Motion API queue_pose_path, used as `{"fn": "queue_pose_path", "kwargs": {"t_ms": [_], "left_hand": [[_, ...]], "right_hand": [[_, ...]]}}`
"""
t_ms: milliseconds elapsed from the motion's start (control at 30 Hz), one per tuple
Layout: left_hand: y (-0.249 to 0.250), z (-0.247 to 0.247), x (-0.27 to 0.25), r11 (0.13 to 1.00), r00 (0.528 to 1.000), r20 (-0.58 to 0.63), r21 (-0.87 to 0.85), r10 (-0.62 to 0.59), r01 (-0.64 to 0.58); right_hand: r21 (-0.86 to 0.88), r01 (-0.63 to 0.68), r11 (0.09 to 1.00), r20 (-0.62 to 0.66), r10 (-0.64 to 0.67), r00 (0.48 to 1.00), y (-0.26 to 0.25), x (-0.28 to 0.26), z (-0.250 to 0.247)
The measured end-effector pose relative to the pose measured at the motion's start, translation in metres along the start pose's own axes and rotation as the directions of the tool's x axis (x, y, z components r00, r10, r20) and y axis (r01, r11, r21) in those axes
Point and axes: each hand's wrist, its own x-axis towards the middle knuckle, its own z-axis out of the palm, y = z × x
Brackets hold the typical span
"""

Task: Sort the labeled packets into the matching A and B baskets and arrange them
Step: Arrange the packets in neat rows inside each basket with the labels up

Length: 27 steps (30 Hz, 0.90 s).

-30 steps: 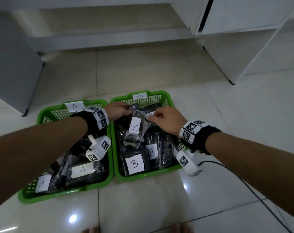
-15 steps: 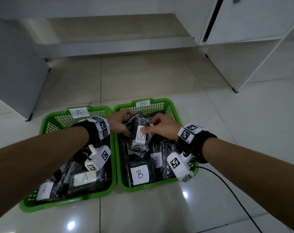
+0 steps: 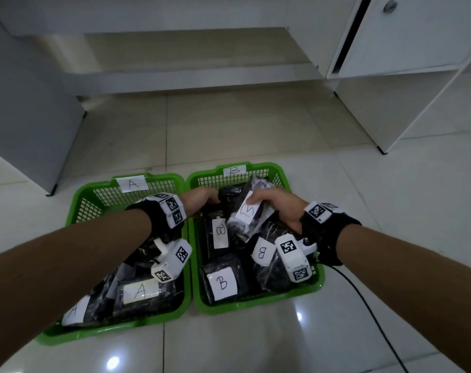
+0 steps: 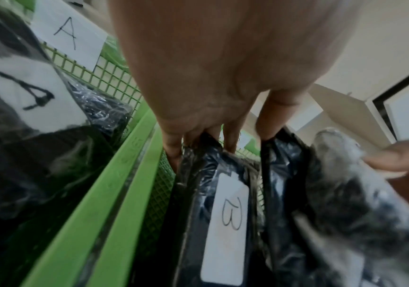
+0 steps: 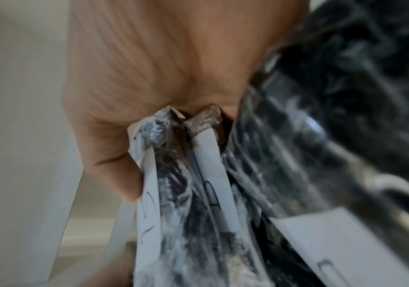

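Two green baskets stand side by side on the floor. Basket A (image 3: 75,208) is on the left with A packets (image 3: 140,290), basket B (image 3: 255,305) on the right with B packets (image 3: 222,282). My right hand (image 3: 277,208) grips a black B‑labelled packet (image 3: 246,212), tilted above basket B's far half; the right wrist view shows its plastic edge (image 5: 149,194) pinched under the thumb (image 5: 115,170). My left hand (image 3: 202,197) reaches into basket B's far left corner. Its fingers (image 4: 230,136) are tucked behind the top edges of standing B packets (image 4: 225,223).
A white cabinet (image 3: 417,49) stands at the back right, and a grey panel (image 3: 27,103) at the left. From my right wrist a black cable (image 3: 369,310) trails over the tiles. Glossy tiled floor (image 3: 229,130) lies beyond the baskets.
The left hand let go of the B packet and moved to basket B's far left corner. The right hand took the packet and tilted it to the right.
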Motion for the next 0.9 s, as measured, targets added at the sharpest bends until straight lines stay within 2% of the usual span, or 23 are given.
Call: {"fn": "queue_pose_path", "kwargs": {"t_ms": [67, 133, 267, 333, 433, 467, 533, 567, 600, 633, 667, 733, 833, 900], "left_hand": [[-0.006, -0.001, 0.004, 0.982, 0.998, 0.060, 0.189, 0.008, -0.019], [-0.008, 0.000, 0.002, 0.951, 0.998, 0.059, 0.306, 0.030, -0.046], [-0.003, -0.006, 0.003, 0.915, 0.993, -0.070, 0.398, 0.096, -0.061], [0.000, -0.010, 0.004, 0.902, 0.983, -0.141, 0.430, 0.118, -0.047], [0.004, -0.019, 0.006, 0.919, 0.963, -0.239, 0.393, 0.122, -0.019], [0.005, -0.021, 0.006, 0.927, 0.960, -0.256, 0.375, 0.118, -0.014], [0.006, -0.025, 0.007, 0.938, 0.965, -0.241, 0.345, 0.104, -0.015], [0.006, -0.027, 0.006, 0.945, 0.969, -0.227, 0.326, 0.098, -0.019], [0.005, -0.028, 0.005, 0.956, 0.972, -0.214, 0.293, 0.095, -0.029], [0.005, -0.029, 0.004, 0.968, 0.977, -0.195, 0.246, 0.092, -0.042], [0.005, -0.029, 0.002, 0.979, 0.981, -0.174, 0.195, 0.090, -0.055], [0.004, -0.029, -0.002, 0.992, 0.986, -0.139, 0.094, 0.095, -0.083], [0.000, -0.029, -0.007, 0.991, 0.987, -0.087, 0.030, 0.136, -0.133], [-0.007, -0.031, -0.009, 0.990, 0.989, -0.045, 0.002, 0.142, -0.142]], "right_hand": [[-0.003, -0.006, 1.000, -0.029, 0.005, 1.000, -0.001, 0.000, -0.005], [-0.112, 0.021, 0.994, -0.135, -0.036, 0.990, 0.004, 0.011, -0.016], [-0.239, -0.004, 0.971, -0.347, -0.081, 0.934, 0.011, 0.021, -0.028], [-0.348, -0.070, 0.935, -0.390, -0.077, 0.917, 0.006, 0.015, -0.027], [-0.600, -0.184, 0.778, -0.361, -0.058, 0.931, -0.001, 0.016, -0.021], [-0.686, -0.217, 0.694, -0.358, -0.062, 0.932, -0.004, 0.015, -0.016], [-0.845, -0.270, 0.462, -0.369, -0.137, 0.919, -0.009, 0.014, -0.008], [-0.898, -0.264, 0.351, -0.352, -0.215, 0.911, -0.011, 0.014, -0.005], [-0.932, -0.219, 0.288, -0.304, -0.294, 0.906, -0.013, 0.014, -0.003], [-0.953, -0.138, 0.270, -0.231, -0.352, 0.907, -0.015, 0.016, -0.003], [-0.956, -0.036, 0.292, -0.150, -0.378, 0.914, -0.016, 0.017, 0.000], [-0.901, 0.106, 0.420, -0.061, -0.366, 0.929, -0.015, 0.022, 0.005], [-0.719, 0.139, 0.681, -0.061, -0.260, 0.964, -0.011, 0.027, 0.009], [-0.659, 0.171, 0.733, -0.038, -0.260, 0.965, -0.009, 0.031, 0.005]]}}
